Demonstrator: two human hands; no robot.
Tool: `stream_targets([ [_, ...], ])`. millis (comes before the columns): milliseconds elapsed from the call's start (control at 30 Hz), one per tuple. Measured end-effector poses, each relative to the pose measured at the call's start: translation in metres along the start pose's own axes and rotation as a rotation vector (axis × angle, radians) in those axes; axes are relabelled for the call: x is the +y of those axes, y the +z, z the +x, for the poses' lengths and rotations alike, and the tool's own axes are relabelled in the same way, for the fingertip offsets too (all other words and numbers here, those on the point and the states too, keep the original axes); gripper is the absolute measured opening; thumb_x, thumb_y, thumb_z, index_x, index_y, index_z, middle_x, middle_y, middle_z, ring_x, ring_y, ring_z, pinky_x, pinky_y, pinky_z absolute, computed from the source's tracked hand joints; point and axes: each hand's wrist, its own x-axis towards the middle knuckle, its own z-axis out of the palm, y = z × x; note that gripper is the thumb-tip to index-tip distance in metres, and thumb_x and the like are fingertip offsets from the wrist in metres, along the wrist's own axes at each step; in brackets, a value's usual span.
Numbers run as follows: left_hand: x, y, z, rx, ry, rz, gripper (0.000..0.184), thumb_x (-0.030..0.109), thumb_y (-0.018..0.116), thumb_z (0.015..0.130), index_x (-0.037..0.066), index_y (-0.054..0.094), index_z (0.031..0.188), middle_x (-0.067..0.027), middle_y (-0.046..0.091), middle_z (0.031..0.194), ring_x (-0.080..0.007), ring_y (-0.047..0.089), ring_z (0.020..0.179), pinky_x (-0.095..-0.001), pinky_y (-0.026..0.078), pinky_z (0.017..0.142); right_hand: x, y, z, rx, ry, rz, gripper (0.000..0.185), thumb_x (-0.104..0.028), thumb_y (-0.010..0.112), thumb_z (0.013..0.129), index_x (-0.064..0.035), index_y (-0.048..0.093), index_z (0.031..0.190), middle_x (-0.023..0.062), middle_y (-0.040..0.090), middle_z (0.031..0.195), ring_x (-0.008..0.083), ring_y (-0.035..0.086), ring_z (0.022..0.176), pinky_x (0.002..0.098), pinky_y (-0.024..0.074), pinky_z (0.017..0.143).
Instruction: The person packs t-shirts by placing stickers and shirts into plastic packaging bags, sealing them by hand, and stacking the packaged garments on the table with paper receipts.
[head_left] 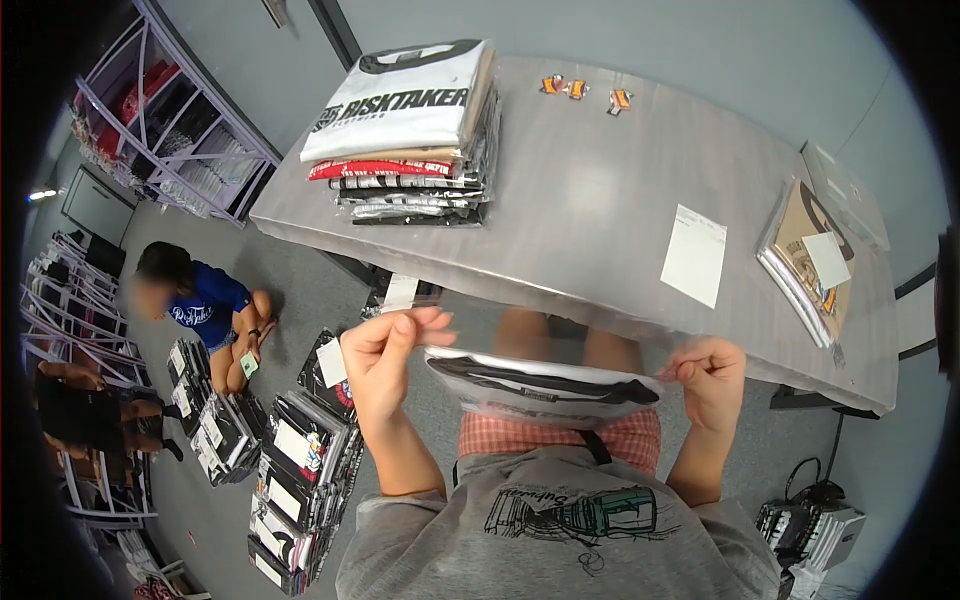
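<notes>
A folded white and black shirt in a clear plastic bag [540, 388] hangs in front of my body, past the front edge of the grey table [590, 190]. At the bag's left upper corner, my left hand [395, 355] pinches the clear plastic between thumb and fingers. My right hand [708, 372] grips the plastic at the right upper corner, fingers closed. On the table's left part stands a tall stack of folded bagged shirts [405, 120], a white one on top. A white paper sheet [695, 256] lies on the table to the right.
Small orange stickers [577, 89] lie at the table's back. Brown folded shirts [800, 260] are at its right end. Bagged garments [290, 490] stand in piles on the floor at left, near a seated person in blue [215, 300] and another person in black [90, 405].
</notes>
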Motion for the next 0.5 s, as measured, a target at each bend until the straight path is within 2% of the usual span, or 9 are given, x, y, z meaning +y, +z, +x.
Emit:
stream_targets([
  [67,0.022,0.013,0.007,0.075,-0.044,0.055,0.027,0.015,0.052,0.086,-0.011,0.06,0.09,-0.0171,0.064,0.079,-0.0219,0.063,0.068,-0.0288,0.05,0.066,-0.013,0.002,0.007,0.036,-0.007,-0.099,0.006,0.003,0.06,0.073,0.0064,0.056,0.074,0.0128,0.059,0.072,0.019,0.061,0.059,0.0262,0.05,0.054],
  [133,0.041,0.021,0.03,0.025,0.068,0.296,0.025,0.016,0.053,0.086,-0.007,0.063,0.087,-0.0124,0.064,0.076,-0.0148,0.06,0.067,-0.0249,0.047,0.065,-0.031,0.001,0.029,0.034,-0.132,-0.092,0.004,0.003,0.055,0.076,0.006,0.053,0.075,0.0131,0.058,0.069,0.0186,0.058,0.05,0.0265,0.0489,0.048],
  [233,0.078,0.038,0.094,-0.102,0.263,0.505,0.03,0.024,0.052,0.086,-0.004,0.063,0.086,-0.005,0.059,0.069,-0.0087,0.053,0.064,-0.0199,0.04,0.06,-0.079,0.001,0.089,0.034,-0.24,-0.184,0.009,-0.006,0.052,0.082,0.0032,0.052,0.084,0.0085,0.055,0.065,0.0153,0.054,0.049,0.025,0.0466,0.047],
  [267,0.09,0.043,0.12,-0.144,0.267,0.511,0.03,0.024,0.052,0.086,-0.004,0.063,0.084,-0.0044,0.059,0.07,-0.0078,0.052,0.064,-0.0191,0.038,0.059,-0.098,0.002,0.112,0.026,-0.285,-0.211,0.015,-0.011,0.051,0.084,0.0031,0.054,0.088,0.0058,0.054,0.065,0.0136,0.053,0.054,0.0247,0.0456,0.051],
  [300,0.096,0.049,0.155,-0.154,0.398,0.476,0.029,0.024,0.053,0.086,-0.004,0.063,0.084,-0.0041,0.059,0.071,-0.0077,0.051,0.064,-0.0193,0.038,0.058,-0.118,-0.007,0.137,-0.057,-0.321,-0.313,0.024,-0.019,0.051,0.086,0.0026,0.054,0.095,0.0038,0.054,0.073,0.01,0.054,0.065,0.025,0.0469,0.064],
  [333,0.103,0.056,0.177,-0.163,0.532,0.434,0.028,0.023,0.054,0.085,-0.004,0.063,0.083,-0.0038,0.059,0.071,-0.0075,0.051,0.064,-0.0194,0.038,0.058,-0.135,-0.004,0.16,-0.011,-0.392,-0.291,0.025,-0.02,0.051,0.087,0.0028,0.054,0.096,0.0045,0.055,0.076,0.0114,0.055,0.068,0.0256,0.0459,0.068],
  [367,0.124,0.077,0.176,-0.144,0.526,0.402,0.025,0.022,0.056,0.084,-0.002,0.062,0.079,-0.0039,0.058,0.068,-0.0071,0.051,0.059,-0.0195,0.039,0.055,-0.149,0.002,0.172,0.034,-0.469,-0.272,0.026,-0.02,0.05,0.087,0.003,0.054,0.098,0.0053,0.057,0.078,0.0128,0.056,0.071,0.0262,0.0449,0.072],
  [467,0.131,0.096,0.187,-0.18,0.568,0.217,0.023,0.02,0.058,0.083,-0.002,0.062,0.079,-0.0035,0.058,0.064,-0.0066,0.049,0.052,-0.0199,0.04,0.049,-0.165,0.019,0.17,0.047,-0.632,-0.402,0.021,-0.02,0.05,0.088,-0.0009,0.057,0.085,0.0065,0.06,0.074,0.0142,0.059,0.065,0.0263,0.0497,0.061],
  [500,0.113,0.086,0.19,-0.119,0.635,0.298,0.024,0.021,0.056,0.084,-0.003,0.062,0.082,-0.0036,0.059,0.068,-0.0074,0.05,0.059,-0.0198,0.039,0.054,-0.16,-0.015,0.182,0.058,-0.557,-0.348,0.028,-0.022,0.05,0.087,0.004,0.055,0.096,0.0075,0.058,0.084,0.0163,0.057,0.076,0.0273,0.043,0.078],
])
